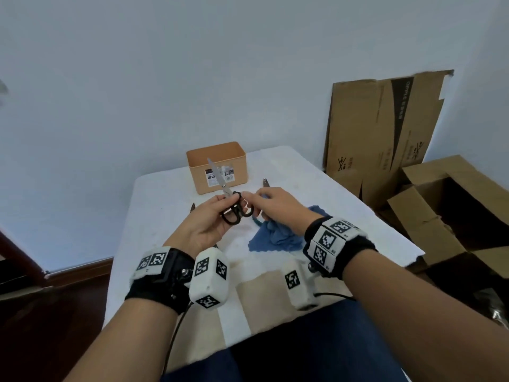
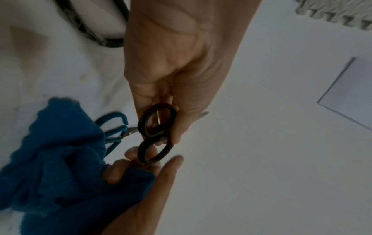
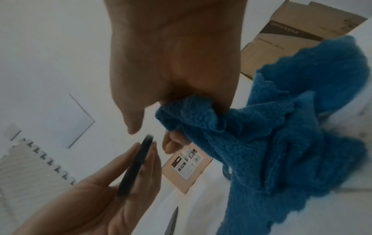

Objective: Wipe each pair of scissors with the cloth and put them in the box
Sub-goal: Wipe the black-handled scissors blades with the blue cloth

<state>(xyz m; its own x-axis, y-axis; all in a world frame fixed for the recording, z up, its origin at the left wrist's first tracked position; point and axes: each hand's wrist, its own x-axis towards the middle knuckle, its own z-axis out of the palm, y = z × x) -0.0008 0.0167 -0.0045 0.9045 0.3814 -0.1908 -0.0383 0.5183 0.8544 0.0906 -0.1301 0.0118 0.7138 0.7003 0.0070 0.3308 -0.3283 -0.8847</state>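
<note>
My left hand (image 1: 212, 216) grips the black-handled scissors (image 1: 234, 210) by their loops (image 2: 155, 139), the steel blades (image 1: 217, 172) pointing up and away in front of the box. My right hand (image 1: 272, 205) holds the blue cloth (image 1: 275, 235) bunched in its curled fingers (image 3: 175, 143), with thumb and forefinger reaching to the scissors' handles. The cloth (image 3: 281, 135) hangs down to the table. The tan box (image 1: 217, 166) stands open at the table's far edge. A teal-handled pair of scissors (image 2: 112, 127) lies partly under the cloth.
The white table (image 1: 316, 194) carries other scissors: one pair's tips (image 1: 265, 182) show beyond my right hand, another's (image 1: 192, 207) left of my left hand. Cardboard boxes (image 1: 440, 205) stand on the right, a flat sheet (image 1: 385, 128) leaning on the wall.
</note>
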